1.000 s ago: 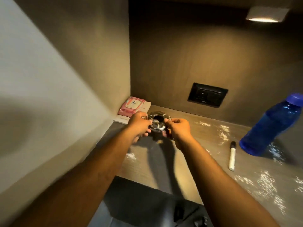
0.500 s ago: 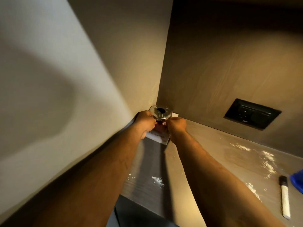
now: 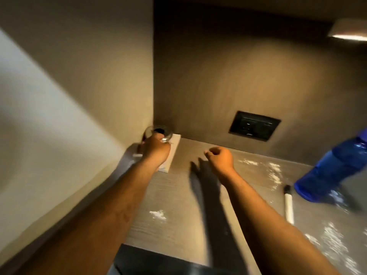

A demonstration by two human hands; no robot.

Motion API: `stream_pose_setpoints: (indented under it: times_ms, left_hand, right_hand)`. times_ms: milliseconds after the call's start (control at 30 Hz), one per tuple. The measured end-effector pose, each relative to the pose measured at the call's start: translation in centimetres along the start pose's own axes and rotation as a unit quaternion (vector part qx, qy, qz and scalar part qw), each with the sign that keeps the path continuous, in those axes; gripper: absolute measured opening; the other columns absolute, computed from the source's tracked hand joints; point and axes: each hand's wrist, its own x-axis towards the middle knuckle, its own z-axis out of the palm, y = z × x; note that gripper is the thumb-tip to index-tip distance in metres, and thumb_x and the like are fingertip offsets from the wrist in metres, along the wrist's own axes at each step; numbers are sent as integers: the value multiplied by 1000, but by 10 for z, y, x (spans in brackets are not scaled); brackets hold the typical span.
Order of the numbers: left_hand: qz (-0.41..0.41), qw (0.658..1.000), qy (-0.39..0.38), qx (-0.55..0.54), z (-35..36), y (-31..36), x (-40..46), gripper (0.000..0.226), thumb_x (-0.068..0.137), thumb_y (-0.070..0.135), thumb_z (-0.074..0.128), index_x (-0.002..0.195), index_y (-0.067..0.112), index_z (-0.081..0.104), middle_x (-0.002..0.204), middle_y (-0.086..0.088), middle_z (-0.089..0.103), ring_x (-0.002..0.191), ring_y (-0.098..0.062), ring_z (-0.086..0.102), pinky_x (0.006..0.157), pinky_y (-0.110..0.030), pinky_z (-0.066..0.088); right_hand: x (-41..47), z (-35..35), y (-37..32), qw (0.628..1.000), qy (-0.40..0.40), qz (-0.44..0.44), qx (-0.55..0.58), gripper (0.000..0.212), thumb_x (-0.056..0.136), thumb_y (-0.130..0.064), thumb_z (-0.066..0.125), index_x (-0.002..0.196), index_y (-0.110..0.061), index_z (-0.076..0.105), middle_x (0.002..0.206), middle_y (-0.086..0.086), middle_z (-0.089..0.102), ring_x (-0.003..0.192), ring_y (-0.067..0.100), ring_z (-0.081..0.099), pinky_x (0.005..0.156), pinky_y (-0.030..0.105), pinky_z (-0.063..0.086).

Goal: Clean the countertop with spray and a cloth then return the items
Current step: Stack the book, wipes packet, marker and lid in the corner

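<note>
The left hand [image 3: 156, 148] grips a small shiny dish [image 3: 158, 132], fingers curled over its near rim, in the worktop's [image 3: 178, 215] far-left corner, where it sits on a pale flat pad or booklet [image 3: 172, 153] pushed against the walls. The right hand [image 3: 219, 158] hangs just above the worktop, a little right of that corner, fingers loosely curled and pinching nothing.

No spray bottle or cloth shows here, so the cleaning things must be out of view; what is in view are the items to be cleared and the dirt itself. White powdery smears [image 3: 157, 214] lie near the front edge between the two forearms, and more [image 3: 275, 171] toward the back-right. To the right of the right hand lie a marker [image 3: 289, 205], long axis running roughly front to back with its dark cap toward the back wall, and just beyond it a blue bottle [image 3: 333, 169] at the right edge. The right hand is plainly the nearer to both, so it likely takes them next.

A black socket [image 3: 255, 126] sits in the back wall. No writing or brand can be read anywhere; the picture is blurred.
</note>
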Motion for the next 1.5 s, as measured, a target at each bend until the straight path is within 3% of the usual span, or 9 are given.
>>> stream_pose_setpoints:
  times_ms: [233, 500, 600, 767, 933, 1100, 1233, 1400, 1500]
  left_hand:
    - [83, 971, -209, 86, 122, 25, -102, 12, 85, 12, 61, 81, 14, 72, 88, -11, 74, 86, -30, 69, 75, -34, 57]
    - [86, 933, -315, 153, 219, 27, -181, 12, 85, 8, 62, 79, 7, 73, 91, -9, 74, 90, -24, 68, 85, -36, 56]
    - [69, 934, -307, 170, 231, 26, -196, 8, 81, 12, 69, 75, 12, 73, 82, -5, 73, 81, -20, 68, 73, -32, 57]
    - [47, 952, -277, 125, 221, 33, -198, 9, 82, 14, 66, 76, 10, 70, 75, -3, 68, 72, -16, 62, 62, -29, 52]
    - [-51, 984, -171, -13, 166, 41, -164, 12, 79, 20, 63, 75, 12, 71, 62, -1, 63, 42, -9, 53, 44, -17, 38]
    - [-92, 992, -52, -67, 89, 13, -110, 10, 83, 19, 64, 76, 14, 68, 65, -3, 67, 29, -4, 48, 32, -12, 28]
    - [-105, 994, 15, -38, 35, -17, -71, 14, 84, 18, 60, 72, 14, 66, 64, -4, 68, 44, -12, 56, 41, -20, 36]
    - [-90, 994, 43, 40, 3, -41, -41, 23, 75, 24, 65, 54, 16, 58, 57, -4, 66, 51, -21, 61, 48, -25, 47]
    - [-90, 993, 46, 64, 0, -53, -25, 16, 76, 21, 58, 62, 15, 62, 78, -15, 72, 75, -37, 67, 67, -40, 56]
  right_hand:
    - [-31, -171, 105, 955, 185, 157, -172, 24, 90, -29, 59, 81, -9, 68, 77, 12, 64, 69, 31, 59, 66, 36, 50]
    - [-53, -193, 145, 938, 121, 233, -228, 31, 74, -37, 79, 70, -15, 57, 70, 5, 62, 60, 21, 61, 46, 29, 47]
    - [-50, -189, 139, 945, 95, 240, -201, 21, 79, -23, 74, 74, -12, 57, 73, 6, 62, 63, 21, 62, 51, 32, 53]
    - [-40, -183, 113, 973, 51, 218, -51, 17, 80, -21, 72, 82, -10, 60, 73, 5, 63, 53, 14, 58, 31, 17, 37]
    - [-22, -126, 51, 989, 26, 137, 52, 22, 70, -22, 72, 81, -3, 72, 77, 14, 69, 69, 29, 64, 60, 36, 51]
    - [-22, -31, -3, 988, -72, 72, 119, 14, 75, -13, 70, 64, -4, 66, 75, 21, 69, 71, 34, 67, 66, 44, 54]
    - [-34, 32, -34, 983, -130, 41, 124, 25, 81, -6, 65, 58, -10, 59, 57, 10, 61, 54, 27, 63, 47, 31, 47]
    - [-34, 75, -52, 984, -172, 1, 55, 14, 79, -4, 57, 69, -9, 66, 70, 12, 64, 66, 25, 60, 52, 31, 42]
    - [-29, 89, -52, 979, -203, 5, -1, 11, 75, -1, 60, 78, -3, 70, 74, 13, 66, 71, 25, 61, 66, 38, 53]
